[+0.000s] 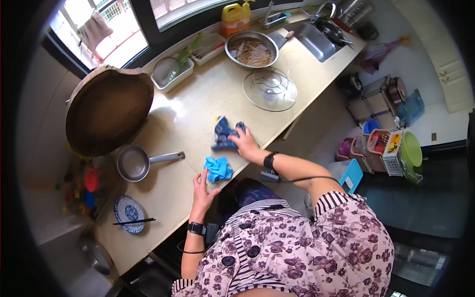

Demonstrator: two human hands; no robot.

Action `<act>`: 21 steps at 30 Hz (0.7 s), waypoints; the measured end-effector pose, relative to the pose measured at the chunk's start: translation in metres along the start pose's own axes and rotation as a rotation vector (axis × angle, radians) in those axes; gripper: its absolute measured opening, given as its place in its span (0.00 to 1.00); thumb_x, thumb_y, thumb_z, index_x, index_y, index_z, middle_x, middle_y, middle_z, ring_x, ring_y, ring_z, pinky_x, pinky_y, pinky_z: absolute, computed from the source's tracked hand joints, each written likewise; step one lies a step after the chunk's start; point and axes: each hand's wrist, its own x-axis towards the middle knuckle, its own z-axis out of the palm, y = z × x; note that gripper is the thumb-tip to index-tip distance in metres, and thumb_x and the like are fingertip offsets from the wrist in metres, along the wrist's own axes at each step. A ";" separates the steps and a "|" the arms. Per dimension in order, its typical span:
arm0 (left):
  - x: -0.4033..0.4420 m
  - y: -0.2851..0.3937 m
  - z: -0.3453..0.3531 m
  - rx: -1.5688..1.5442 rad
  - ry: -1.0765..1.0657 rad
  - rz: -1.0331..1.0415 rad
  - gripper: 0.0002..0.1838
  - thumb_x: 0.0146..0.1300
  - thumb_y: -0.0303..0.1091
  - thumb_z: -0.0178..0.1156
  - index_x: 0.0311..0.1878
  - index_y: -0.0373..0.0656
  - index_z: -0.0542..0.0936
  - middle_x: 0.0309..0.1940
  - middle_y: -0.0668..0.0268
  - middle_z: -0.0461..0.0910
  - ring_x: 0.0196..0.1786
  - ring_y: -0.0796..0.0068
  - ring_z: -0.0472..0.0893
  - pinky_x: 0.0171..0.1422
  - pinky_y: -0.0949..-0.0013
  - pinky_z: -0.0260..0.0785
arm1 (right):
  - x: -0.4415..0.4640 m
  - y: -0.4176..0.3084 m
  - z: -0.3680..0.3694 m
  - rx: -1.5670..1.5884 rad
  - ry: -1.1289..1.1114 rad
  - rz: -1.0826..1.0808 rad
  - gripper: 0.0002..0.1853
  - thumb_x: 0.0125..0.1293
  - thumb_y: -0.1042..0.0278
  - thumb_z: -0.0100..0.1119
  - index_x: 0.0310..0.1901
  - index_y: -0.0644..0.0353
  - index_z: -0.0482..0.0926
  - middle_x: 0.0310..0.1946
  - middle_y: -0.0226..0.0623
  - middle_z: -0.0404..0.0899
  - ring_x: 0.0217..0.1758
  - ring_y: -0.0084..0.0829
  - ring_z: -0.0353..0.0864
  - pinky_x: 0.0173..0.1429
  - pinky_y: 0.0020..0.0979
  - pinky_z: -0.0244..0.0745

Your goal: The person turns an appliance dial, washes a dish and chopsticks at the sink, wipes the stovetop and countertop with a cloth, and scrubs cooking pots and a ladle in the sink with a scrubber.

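On the counter in the head view lies a dark blue patterned cloth [221, 132], bunched up, with a small yellow spot at its far end. My right hand [246, 144] is on its near right side, fingers bent over the fabric and gripping it. Closer to the counter's front edge sits a bright blue crumpled cloth [218, 169]. My left hand [201, 192] is just beside it, thumb and fingers spread apart, with the fingertips at the cloth's left edge. Both wrists wear black bands.
A saucepan [133, 164], a large wok [110, 110] and a blue-and-white plate [129, 214] with chopsticks are on the left. Farther back are a glass lid [283, 95], a metal bowl [252, 53] of food strips, white trays [172, 79] and a sink [316, 44].
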 end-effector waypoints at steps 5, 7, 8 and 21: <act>0.025 0.022 0.030 0.164 0.002 0.009 0.51 0.37 0.30 0.76 0.68 0.51 0.62 0.60 0.45 0.59 0.62 0.44 0.63 0.66 0.54 0.59 | -0.047 0.033 -0.025 -0.039 -0.076 -0.094 0.30 0.41 0.81 0.60 0.50 0.44 0.77 0.58 0.43 0.65 0.54 0.53 0.65 0.58 0.44 0.68; 0.029 0.027 0.039 0.217 0.059 -0.001 0.45 0.38 0.28 0.75 0.64 0.46 0.66 0.59 0.45 0.60 0.60 0.44 0.64 0.65 0.54 0.60 | -0.052 0.047 -0.032 -0.032 -0.077 -0.115 0.29 0.42 0.81 0.59 0.49 0.44 0.77 0.57 0.43 0.66 0.54 0.53 0.65 0.58 0.44 0.68; 0.032 0.028 0.045 0.239 0.076 -0.009 0.44 0.38 0.28 0.75 0.63 0.46 0.67 0.58 0.45 0.60 0.60 0.44 0.64 0.64 0.54 0.61 | -0.054 0.057 -0.036 -0.034 -0.085 -0.122 0.28 0.42 0.81 0.59 0.49 0.44 0.77 0.57 0.42 0.66 0.54 0.52 0.65 0.58 0.43 0.68; 0.092 0.064 0.144 0.090 0.294 -0.166 0.13 0.44 0.25 0.63 0.37 0.36 0.78 0.31 0.53 0.75 0.36 0.55 0.78 0.43 0.60 0.71 | -0.055 0.259 -0.138 -0.108 -0.062 -0.249 0.22 0.46 0.75 0.60 0.45 0.42 0.79 0.54 0.38 0.69 0.56 0.50 0.67 0.53 0.44 0.71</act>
